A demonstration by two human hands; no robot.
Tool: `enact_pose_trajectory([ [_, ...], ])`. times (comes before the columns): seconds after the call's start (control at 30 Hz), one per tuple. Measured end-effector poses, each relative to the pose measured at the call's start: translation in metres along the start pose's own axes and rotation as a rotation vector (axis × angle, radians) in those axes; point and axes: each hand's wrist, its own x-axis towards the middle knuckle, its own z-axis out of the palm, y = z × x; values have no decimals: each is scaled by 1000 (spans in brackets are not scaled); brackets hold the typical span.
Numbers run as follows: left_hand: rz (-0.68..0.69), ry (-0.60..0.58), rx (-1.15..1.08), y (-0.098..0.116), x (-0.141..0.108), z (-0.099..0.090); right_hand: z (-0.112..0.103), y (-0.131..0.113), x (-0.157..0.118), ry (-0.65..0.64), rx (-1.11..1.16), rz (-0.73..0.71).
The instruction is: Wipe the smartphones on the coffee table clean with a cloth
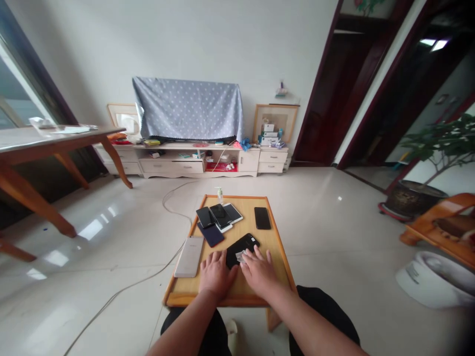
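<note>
Head view: left hand (215, 274) splayed beside black smartphone (244, 242), right hand (259, 272) on pale sheet (240, 256), grip unclear; I'd say midway, eleven-o'clock phones (220, 215) untouched.

Centre phone (243, 242): gap beyond it, between phone pile (219, 215) and lone phone (262, 218); bare tabletop (281, 264) right. Blocked: pale phone (189, 257) left, left hand (215, 272) and right hand (259, 272) near side.

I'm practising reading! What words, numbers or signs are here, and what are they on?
No text can be read.
Pale phone: faint mark on its back, too small.
Black phone: white sticker, any print too small.
White tub: dark marking on its side, too blurred.
Stacked white boxes: any print too small.
</note>
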Motion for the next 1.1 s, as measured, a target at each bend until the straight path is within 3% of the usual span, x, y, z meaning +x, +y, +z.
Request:
enact_pose_trajectory([
  [0.27,15,4,27,3,7,0,-9,4,51,4,-14,-12],
  [0.57,29,27,50,3,17,7,-15,39,24,23,-15,-34],
  [0.83,17,-23,39,6,20,4,-16,28,79,8,-41,7],
  [1.1,27,-3,37,4,24,6,-14,53,41,28,-47,-14],
])
